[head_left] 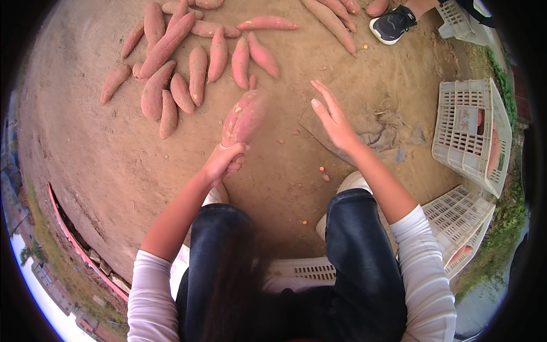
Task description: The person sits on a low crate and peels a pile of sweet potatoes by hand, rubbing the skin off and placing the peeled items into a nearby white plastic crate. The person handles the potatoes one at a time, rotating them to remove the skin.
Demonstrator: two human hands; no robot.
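My left hand (226, 161) is closed round the lower end of a thick pink sweet potato (245, 118), which points up and away from me. Its skin has pale scraped patches, and its far end is slightly blurred. To the right, my right hand (335, 121) is held out flat with fingers stretched, nothing in it. Beyond the held one, a loose heap of sweet potatoes (198, 74) lies on the dirt at the far left. More long sweet potatoes (330, 23) lie at the far middle.
White plastic crates (464, 119) with sweet potatoes inside stand at the right, another crate (456, 219) nearer me. A person's black shoe (393, 24) is at the far right. A crumpled grey cloth (379, 137) lies on the dirt ground (80, 165).
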